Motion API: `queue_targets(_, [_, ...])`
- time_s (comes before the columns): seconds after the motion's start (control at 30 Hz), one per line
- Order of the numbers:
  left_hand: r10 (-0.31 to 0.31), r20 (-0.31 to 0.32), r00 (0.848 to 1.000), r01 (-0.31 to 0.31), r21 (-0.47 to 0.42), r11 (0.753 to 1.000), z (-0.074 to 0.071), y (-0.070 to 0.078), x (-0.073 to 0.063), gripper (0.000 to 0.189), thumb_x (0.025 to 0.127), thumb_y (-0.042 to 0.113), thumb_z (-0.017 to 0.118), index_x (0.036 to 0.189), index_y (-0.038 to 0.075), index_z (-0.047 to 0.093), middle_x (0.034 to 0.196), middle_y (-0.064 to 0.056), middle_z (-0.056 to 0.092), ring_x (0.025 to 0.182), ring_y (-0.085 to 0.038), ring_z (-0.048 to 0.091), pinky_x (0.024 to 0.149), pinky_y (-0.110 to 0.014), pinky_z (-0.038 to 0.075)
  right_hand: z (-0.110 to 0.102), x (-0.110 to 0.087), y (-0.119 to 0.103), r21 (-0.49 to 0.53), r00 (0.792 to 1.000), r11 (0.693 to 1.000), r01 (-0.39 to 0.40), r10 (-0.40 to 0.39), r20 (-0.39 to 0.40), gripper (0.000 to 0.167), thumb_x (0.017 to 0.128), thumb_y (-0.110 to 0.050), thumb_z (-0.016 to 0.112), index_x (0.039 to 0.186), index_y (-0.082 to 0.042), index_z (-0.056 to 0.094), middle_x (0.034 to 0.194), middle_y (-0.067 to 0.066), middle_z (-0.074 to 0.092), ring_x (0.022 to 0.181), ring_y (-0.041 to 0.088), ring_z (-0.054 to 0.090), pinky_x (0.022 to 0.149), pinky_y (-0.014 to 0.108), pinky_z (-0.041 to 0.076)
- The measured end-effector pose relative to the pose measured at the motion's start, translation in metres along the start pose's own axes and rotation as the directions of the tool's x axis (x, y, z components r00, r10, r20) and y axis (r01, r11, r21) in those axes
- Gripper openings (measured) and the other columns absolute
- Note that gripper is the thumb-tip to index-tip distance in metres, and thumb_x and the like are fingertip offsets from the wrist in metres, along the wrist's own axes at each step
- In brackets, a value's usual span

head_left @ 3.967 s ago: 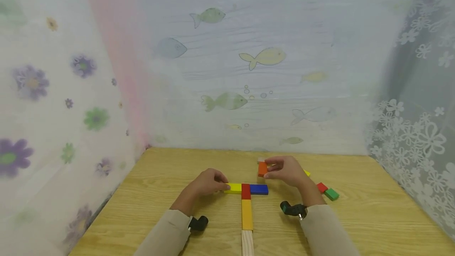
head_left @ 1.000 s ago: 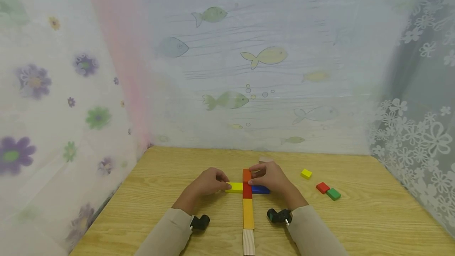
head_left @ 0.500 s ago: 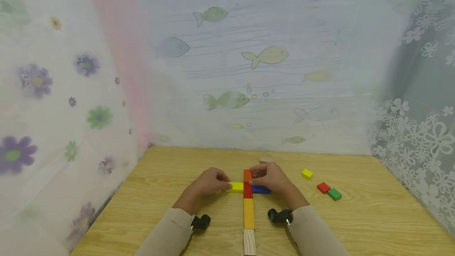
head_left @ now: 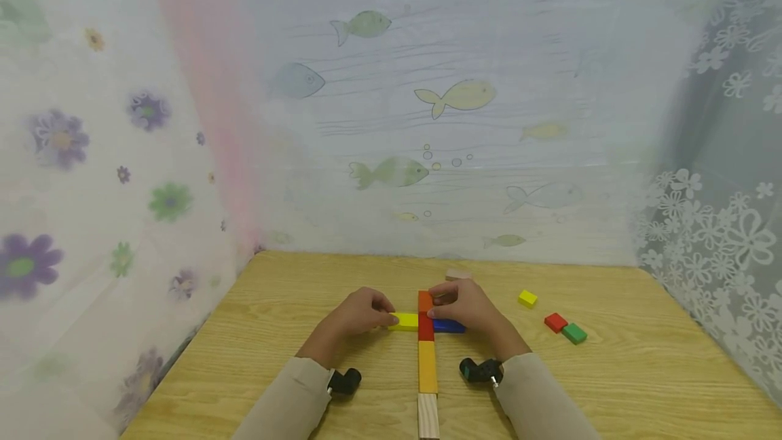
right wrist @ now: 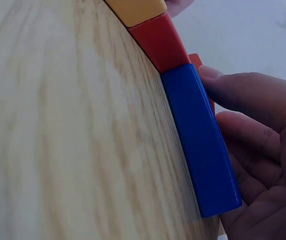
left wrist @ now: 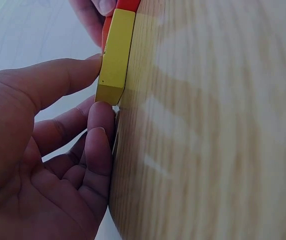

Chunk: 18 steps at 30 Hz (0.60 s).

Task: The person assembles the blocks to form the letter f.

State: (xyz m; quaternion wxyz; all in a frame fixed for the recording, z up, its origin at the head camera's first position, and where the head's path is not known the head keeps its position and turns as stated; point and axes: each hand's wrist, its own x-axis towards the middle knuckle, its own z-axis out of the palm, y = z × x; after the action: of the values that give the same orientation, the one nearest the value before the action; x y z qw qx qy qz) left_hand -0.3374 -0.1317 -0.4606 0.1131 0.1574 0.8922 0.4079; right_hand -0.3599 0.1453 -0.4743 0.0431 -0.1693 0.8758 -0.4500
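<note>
Coloured wooden blocks form a cross on the table. At its middle lies a red block (head_left: pixel 426 328), with a yellow block (head_left: pixel 406 322) on its left and a blue block (head_left: pixel 451 326) on its right. An orange block (head_left: pixel 425 300) adjoins it at the far side. Toward the person run an amber block (head_left: pixel 427 367) and a plain wood block (head_left: pixel 428 416). My left hand (head_left: pixel 359 311) pinches the outer end of the yellow block (left wrist: pixel 117 52). My right hand (head_left: pixel 469 305) grips the orange block from the right, its palm partly covering the blue block (right wrist: pixel 200 142).
Behind my right hand lies another plain wood block (head_left: pixel 459 275). To the right are a small yellow block (head_left: pixel 528 299), a small red block (head_left: pixel 556 322) and a small green block (head_left: pixel 574 333). Printed curtains stand around the table (head_left: pixel 293 277).
Since the earliest frame, my right hand has brought the orange block left, against the red block's far end. My left hand has stayed at the yellow block. Almost nothing moved in the last second.
</note>
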Motion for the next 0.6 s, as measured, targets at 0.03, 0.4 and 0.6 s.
queue_targets(0.03, [-0.003, 0.001, 1.0, 0.003, -0.005, 1.0, 0.0002, -0.0001, -0.0001, 0.019, 0.091, 0.027, 0.08, 0.101, 0.012, 0.076, 0.093, -0.001, 0.069, 0.079, -0.018, 0.059, 0.069, -0.031, 0.051, 0.0, -0.0001, 0.0, 0.0, 1.0, 1.0, 0.001, -0.001, 0.0, 0.047, 0.083, -0.03, 0.089, 0.124, -0.013, 0.075, 0.115, 0.003, 0.077, 0.106, 0.02, 0.073, 0.095, 0.042, 0.058])
queue_targets(0.4, [-0.002, 0.0, 1.0, 0.002, -0.012, 1.0, 0.0001, 0.0005, -0.0002, 0.021, 0.09, 0.027, 0.081, 0.103, 0.011, 0.076, 0.094, -0.002, 0.069, 0.078, -0.017, 0.06, 0.068, -0.03, 0.052, 0.0, -0.0012, -0.0025, -0.016, 1.0, 1.0, -0.001, 0.0, -0.009, 0.045, 0.082, -0.029, 0.089, 0.123, -0.013, 0.076, 0.112, 0.001, 0.077, 0.102, 0.017, 0.072, 0.094, 0.041, 0.058])
queue_targets(0.6, [-0.005, 0.004, 1.0, 0.005, -0.009, 1.0, 0.0006, 0.0004, 0.0, 0.021, 0.09, 0.027, 0.081, 0.103, 0.011, 0.076, 0.094, -0.001, 0.069, 0.077, -0.017, 0.059, 0.067, -0.03, 0.052, 0.0001, -0.0014, -0.0016, -0.022, 1.0, 1.0, -0.008, 0.007, -0.006, 0.045, 0.083, -0.028, 0.089, 0.123, -0.013, 0.076, 0.112, 0.002, 0.077, 0.102, 0.017, 0.071, 0.094, 0.041, 0.058])
